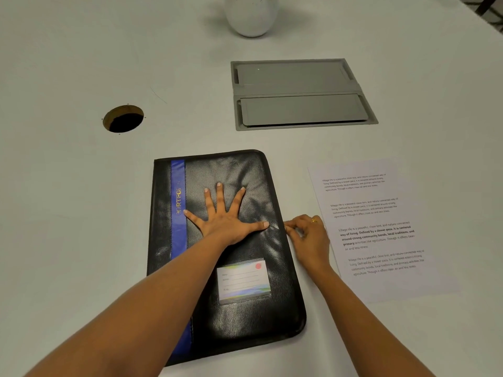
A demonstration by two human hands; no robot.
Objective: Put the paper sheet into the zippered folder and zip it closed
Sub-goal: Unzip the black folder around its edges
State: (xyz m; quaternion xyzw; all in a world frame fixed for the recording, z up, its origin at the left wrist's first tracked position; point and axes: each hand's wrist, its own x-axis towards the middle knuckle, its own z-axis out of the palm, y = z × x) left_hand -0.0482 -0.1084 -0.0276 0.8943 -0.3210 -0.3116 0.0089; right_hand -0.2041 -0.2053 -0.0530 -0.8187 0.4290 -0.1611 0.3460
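A black zippered folder [245,172] with a blue stripe and a name card lies closed on the white table. My left hand [223,217] presses flat on its cover, fingers spread wide. My right hand [306,235] is at the folder's right edge, fingertips pinched together at the zipper line; the zipper pull itself is too small to make out. A printed paper sheet [381,229] lies flat on the table just right of the folder, partly under my right wrist.
A grey flip-lid cable box [299,91] is set into the table behind the folder. A round cable hole [123,118] opens at the left. A white rounded vase [251,14] stands at the far edge.
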